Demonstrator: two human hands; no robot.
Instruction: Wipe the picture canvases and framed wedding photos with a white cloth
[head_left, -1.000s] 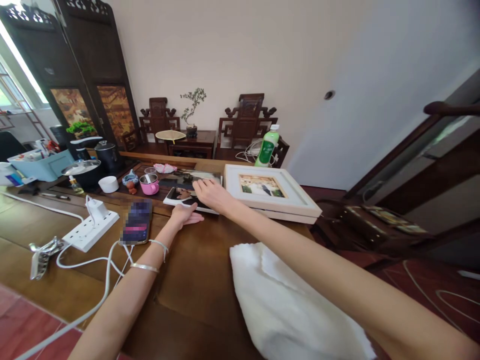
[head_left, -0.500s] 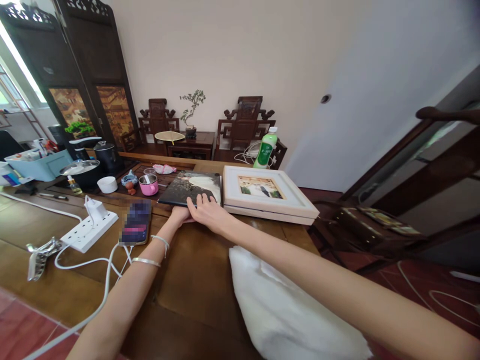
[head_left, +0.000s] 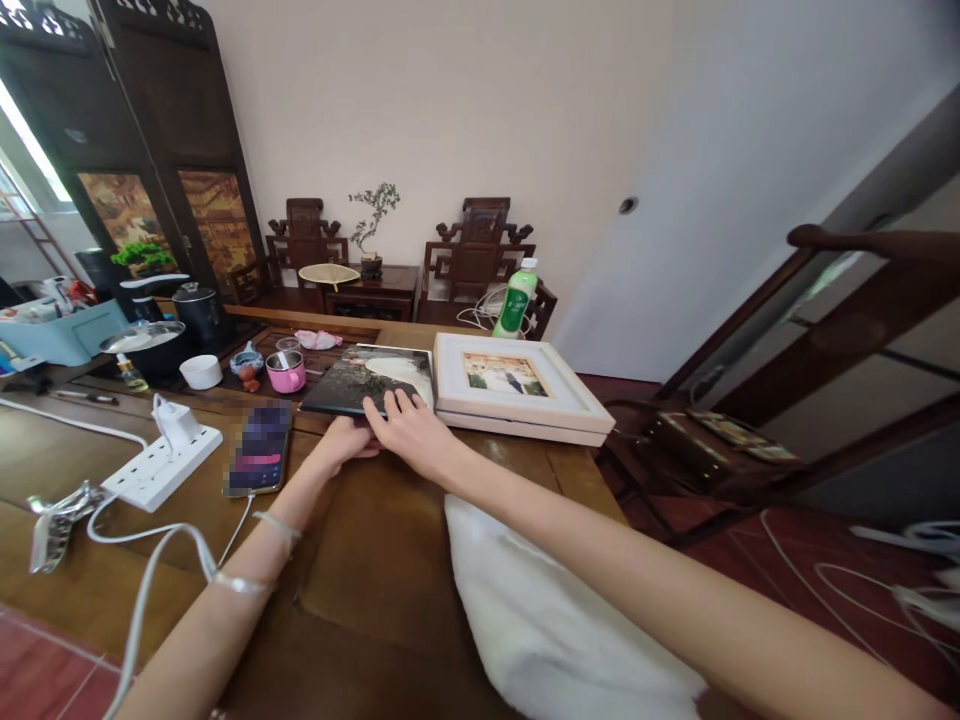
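Note:
A dark photo album [head_left: 341,386] with a white dress pictured on its cover lies on the wooden table. My right hand [head_left: 412,430] rests palm down on its near edge, fingers spread over the cover. Just left of it, my left hand [head_left: 345,440] is curled at the album's front edge; its fingertips are partly hidden beneath the edge and behind my right hand. Beside the album on the right sits a pale box-like picture frame [head_left: 592,405] with a small photo in its middle. A white cloth [head_left: 517,610] lies under my right forearm.
A phone [head_left: 259,450] on a cable, a white power strip [head_left: 165,465] and a silver clip [head_left: 64,525] are on the left. A pink cup [head_left: 286,375], white bowl [head_left: 201,373] and pan [head_left: 146,350] stand farther back. A green bottle [head_left: 516,300] stands behind the frame.
The view has turned slightly right, so the scene sits farther left. My left hand has shifted a little left from under my right hand; my right hand stays on the album.

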